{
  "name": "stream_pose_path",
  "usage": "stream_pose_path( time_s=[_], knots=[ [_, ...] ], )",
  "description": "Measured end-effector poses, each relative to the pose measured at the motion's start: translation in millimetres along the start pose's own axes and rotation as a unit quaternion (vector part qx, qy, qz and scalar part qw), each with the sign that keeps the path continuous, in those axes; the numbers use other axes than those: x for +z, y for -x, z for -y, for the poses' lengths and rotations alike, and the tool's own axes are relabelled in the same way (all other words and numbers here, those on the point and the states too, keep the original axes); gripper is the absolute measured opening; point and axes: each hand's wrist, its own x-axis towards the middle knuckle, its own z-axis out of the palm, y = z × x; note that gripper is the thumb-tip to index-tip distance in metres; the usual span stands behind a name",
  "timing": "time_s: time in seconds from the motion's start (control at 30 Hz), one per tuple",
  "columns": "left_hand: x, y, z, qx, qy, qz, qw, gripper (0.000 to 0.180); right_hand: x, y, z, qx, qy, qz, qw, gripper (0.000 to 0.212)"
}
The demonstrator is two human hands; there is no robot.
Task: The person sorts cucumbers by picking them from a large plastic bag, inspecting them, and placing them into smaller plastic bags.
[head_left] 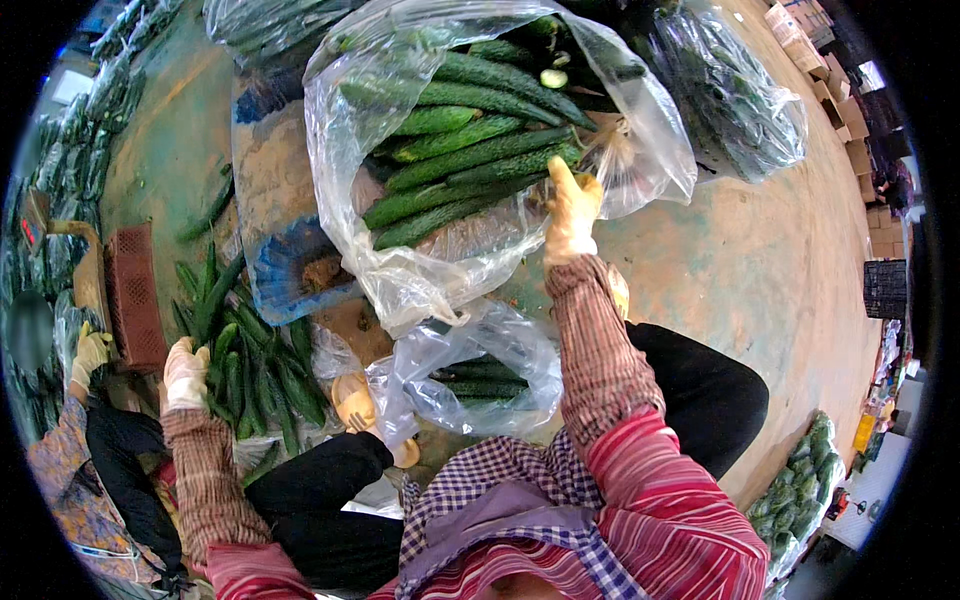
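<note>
My left hand, in a pale glove, is closed at the edge of a loose pile of cucumbers, its fingers around the lower end of one long cucumber. Ahead of me a large clear plastic bag lies with its mouth spread wide. Long green cucumbers lie side by side in it. My right hand, in a yellowish glove, reaches over the bag's right edge. Its fingers are apart, one stretched out against the cucumber ends; its palm is hidden.
A second clear bag with cucumbers sits by my legs. Filled bags stand at the far right. A blue plastic sheet and a brown crate are at left. Another person's gloved hand is beside the crate.
</note>
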Motion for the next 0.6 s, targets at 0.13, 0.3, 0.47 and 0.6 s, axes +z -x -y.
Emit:
stream_pose_path(
  time_s=[0.13,0.3,0.47,0.6],
  knots=[
    [-66,85,-134,0.11,0.456,0.026,0.883,0.038,-9,-66,-8,-0.072,0.149,-0.006,0.986,0.067],
    [-73,163,-188,0.259,0.412,-0.011,0.873,0.04,-18,-54,-18,-0.094,0.229,0.113,0.962,0.059],
    [-32,164,-223,0.274,0.39,0.056,0.877,0.041,-17,-27,-41,-0.008,-0.078,0.145,0.986,0.049],
    [-27,157,-238,0.33,0.343,0.023,0.879,0.043,-30,-5,-28,0.075,-0.243,0.126,0.959,0.051]
  ],
)
